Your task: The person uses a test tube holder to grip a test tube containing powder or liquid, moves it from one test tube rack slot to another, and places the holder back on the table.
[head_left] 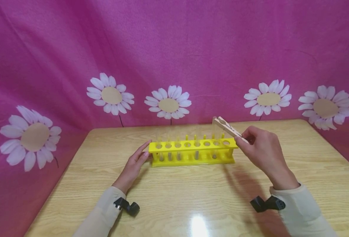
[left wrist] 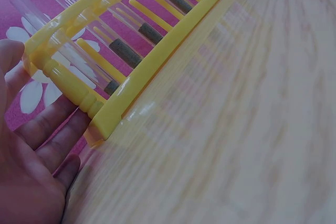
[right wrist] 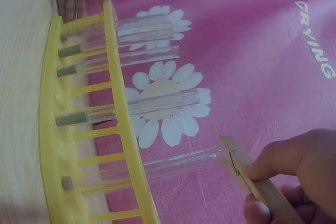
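Note:
A yellow test tube rack [head_left: 193, 162] stands on the table, several clear tubes upright in it with dark grey matter at their bottoms. My left hand [head_left: 134, 167] holds the rack's left end; thumb and index finger lie on either side of the top plate's end, and other fingers touch the end post [left wrist: 73, 88]. Between thumb and fingers, my right hand [head_left: 264, 149] grips a wooden test tube holder [right wrist: 268, 195], like a long clothespin. Its jaws meet the upper end of a test tube [right wrist: 181, 161] in the second hole from the right. That tube's lower part remains inside the rack.
The wood-grain table [head_left: 168, 197] extends in front of the rack and to both sides. Behind it hangs a pink cloth [head_left: 210, 52] with white daisies. Yellow drying pegs [right wrist: 107, 216] rise along the rack's back. A black camera mount [head_left: 267, 203] sits on each sleeve.

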The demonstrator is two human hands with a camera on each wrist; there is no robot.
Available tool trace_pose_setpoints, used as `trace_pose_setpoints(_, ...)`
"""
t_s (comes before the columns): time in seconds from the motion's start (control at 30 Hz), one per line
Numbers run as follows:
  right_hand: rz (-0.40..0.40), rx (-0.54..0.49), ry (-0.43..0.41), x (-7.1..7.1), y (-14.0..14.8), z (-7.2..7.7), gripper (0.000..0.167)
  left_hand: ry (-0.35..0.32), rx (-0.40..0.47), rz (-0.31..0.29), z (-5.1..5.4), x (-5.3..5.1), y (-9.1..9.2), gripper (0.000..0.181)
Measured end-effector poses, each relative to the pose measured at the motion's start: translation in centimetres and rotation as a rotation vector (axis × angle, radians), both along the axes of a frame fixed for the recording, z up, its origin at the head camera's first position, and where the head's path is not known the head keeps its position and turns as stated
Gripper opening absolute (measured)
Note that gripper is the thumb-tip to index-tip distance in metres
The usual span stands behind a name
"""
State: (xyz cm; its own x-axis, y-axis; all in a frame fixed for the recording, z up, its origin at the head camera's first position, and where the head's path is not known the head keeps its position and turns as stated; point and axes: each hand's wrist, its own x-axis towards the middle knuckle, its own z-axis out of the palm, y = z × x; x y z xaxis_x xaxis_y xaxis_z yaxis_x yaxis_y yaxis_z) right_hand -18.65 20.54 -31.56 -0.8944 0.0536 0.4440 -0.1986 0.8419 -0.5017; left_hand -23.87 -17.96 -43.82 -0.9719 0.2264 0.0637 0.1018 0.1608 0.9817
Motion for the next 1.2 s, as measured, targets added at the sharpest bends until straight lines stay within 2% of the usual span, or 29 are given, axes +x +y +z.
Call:
trace_pose_setpoints(0.07,-0.004,-0.004,0.008,0.0,0.0,0.1,0.017,-0.014,-0.001,0.001,0.6,0.3,0.2,0.046)
trace_pose_setpoints(0.2,-0.011,-0.01,0.013,0.1,0.1,0.1,0.018,-0.016,0.001,-0.001,0.6,0.3,0.2,0.046)
trace_pose_setpoints(0.3,-0.016,-0.013,0.004,0.1,0.3,0.1,0.018,-0.002,-0.001,0.002,0.0,0.0,0.0,0.046)
trace_pose_setpoints(0.67,-0.046,-0.018,-0.027,-0.1,1.6,0.0,0.021,0.035,0.011,-0.012,-0.2,-0.2,-0.1,0.047)
trace_pose_setpoints(1.0,-0.076,-0.01,-0.095,0.0,4.4,-1.6,0.025,0.049,-0.001,-0.006,-0.1,-0.3,-0.2,0.046)
trace_pose_setpoints(1.2,-0.052,-0.006,-0.135,-0.2,5.3,-2.9,0.025,0.012,-0.004,0.001,-0.2,-0.2,-0.1,0.045)
